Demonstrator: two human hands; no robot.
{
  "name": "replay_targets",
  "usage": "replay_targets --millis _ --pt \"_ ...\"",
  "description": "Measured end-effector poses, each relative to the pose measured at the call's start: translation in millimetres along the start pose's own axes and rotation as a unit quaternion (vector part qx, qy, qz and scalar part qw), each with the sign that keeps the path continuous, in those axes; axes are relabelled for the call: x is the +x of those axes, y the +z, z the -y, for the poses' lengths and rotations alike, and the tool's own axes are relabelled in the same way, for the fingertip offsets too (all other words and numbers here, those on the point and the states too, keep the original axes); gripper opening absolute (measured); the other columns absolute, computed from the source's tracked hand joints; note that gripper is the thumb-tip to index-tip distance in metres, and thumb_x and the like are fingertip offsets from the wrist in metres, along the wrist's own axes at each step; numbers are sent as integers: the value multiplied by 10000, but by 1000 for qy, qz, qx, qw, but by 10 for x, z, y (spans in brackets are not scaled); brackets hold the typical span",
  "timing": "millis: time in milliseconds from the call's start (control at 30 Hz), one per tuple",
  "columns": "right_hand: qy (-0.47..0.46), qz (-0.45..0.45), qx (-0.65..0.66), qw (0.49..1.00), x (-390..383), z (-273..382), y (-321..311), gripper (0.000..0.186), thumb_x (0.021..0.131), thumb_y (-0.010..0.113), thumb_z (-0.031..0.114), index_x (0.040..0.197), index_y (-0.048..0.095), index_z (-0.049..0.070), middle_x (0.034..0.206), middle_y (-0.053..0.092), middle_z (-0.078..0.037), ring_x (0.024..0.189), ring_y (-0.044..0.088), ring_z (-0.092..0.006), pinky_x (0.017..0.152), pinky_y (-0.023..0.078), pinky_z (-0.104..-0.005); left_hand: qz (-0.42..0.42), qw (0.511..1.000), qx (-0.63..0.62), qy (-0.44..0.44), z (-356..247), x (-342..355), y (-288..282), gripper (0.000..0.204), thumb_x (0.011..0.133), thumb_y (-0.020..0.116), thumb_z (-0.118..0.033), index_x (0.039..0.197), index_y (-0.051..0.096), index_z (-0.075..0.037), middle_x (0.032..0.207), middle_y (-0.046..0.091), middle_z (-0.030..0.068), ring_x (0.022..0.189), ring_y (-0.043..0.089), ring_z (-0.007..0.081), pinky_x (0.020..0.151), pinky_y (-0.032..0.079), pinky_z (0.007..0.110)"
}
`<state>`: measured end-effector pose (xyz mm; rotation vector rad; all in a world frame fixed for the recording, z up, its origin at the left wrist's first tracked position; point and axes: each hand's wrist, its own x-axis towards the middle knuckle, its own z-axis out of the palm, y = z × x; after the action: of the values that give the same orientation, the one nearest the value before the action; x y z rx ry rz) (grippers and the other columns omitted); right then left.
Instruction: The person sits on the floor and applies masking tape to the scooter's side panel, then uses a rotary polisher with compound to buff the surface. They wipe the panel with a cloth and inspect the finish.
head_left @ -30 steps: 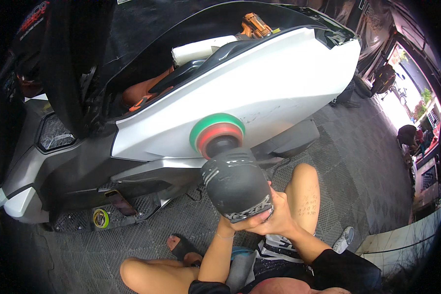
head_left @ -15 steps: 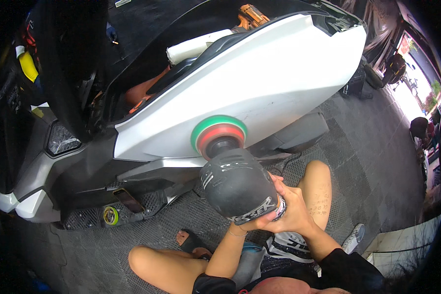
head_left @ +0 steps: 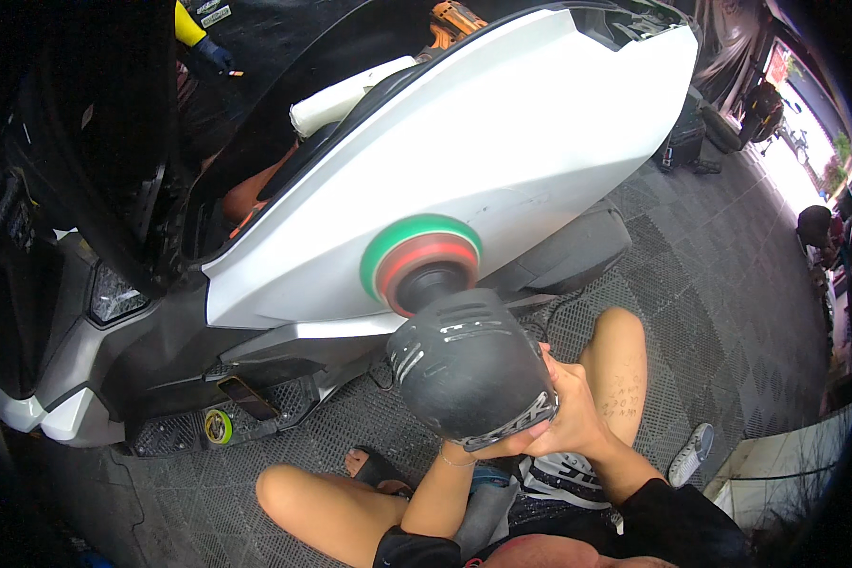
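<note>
Both my hands hold a black polisher [head_left: 478,369] with a rounded body. My right hand [head_left: 576,412] wraps its right side. My left hand [head_left: 504,445] closes on it from below, and its fingers are mostly hidden by the tool. The round green pad [head_left: 374,256], with a red backing, is blurred as if spinning. It presses on the lower middle of a white scooter side panel [head_left: 502,142]. Small dark scuffs show on the panel to the right of the pad.
A phone [head_left: 247,398] and a roll of yellow-green tape [head_left: 219,427] lie on the scooter's footboard. An orange power tool [head_left: 452,24] and a white roll [head_left: 346,99] sit behind the panel. A co-worker's gloved hand [head_left: 213,57] shows at the upper left.
The pad has shifted slightly left and its blurred face looks a little larger. The panel sits slightly farther left in view. A co-worker's yellow sleeve now shows beside the glove.
</note>
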<state>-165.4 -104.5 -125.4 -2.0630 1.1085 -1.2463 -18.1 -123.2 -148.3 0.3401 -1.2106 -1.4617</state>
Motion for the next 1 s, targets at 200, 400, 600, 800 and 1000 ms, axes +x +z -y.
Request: replay_targets --millis 200,400,600,800,1000 --pt "14 10 14 1000 -22 -36 -75 724 552 874 184 1180 602 -54 949 713 -178 831 752 -341 756 589 -368 47 995 -51 76 253 79 -47 780 709 828 -208 1370 446 -48 1111 578 88 1091 617 241 1149 357 514" --pt "23 23 32 999 -122 -160 -134 776 551 867 182 1231 587 -65 977 708 -190 869 755 -343 782 582 -366 51 990 -53 118 314 138 59 805 719 821 -165 1405 421 -35 1123 579 93 1110 616 246 1143 380 520" --pt "112 -21 16 993 -528 -468 -131 797 585 838 172 1290 543 -54 1165 659 -198 1065 685 -296 911 533 -378 71 978 151 121 299 143 117 791 686 875 -193 1352 495 3 1269 614 147 1185 622 243 1113 434 444" --pt "98 -51 11 994 -788 -798 -197 793 588 835 178 1290 542 -46 1185 651 -194 1068 675 -289 913 528 -375 6 977 165 138 -287 621 471 598 608 911 -252 1105 695 3 901 767 122 783 766 249 754 580 337" --pt "86 -49 3 995 -805 -843 91 789 592 833 184 1290 541 -38 1206 643 -190 1071 666 -283 915 522 -372 25 975 198 93 -376 510 245 594 590 924 -282 1042 698 31 1014 749 153 867 741 266 823 562 336"
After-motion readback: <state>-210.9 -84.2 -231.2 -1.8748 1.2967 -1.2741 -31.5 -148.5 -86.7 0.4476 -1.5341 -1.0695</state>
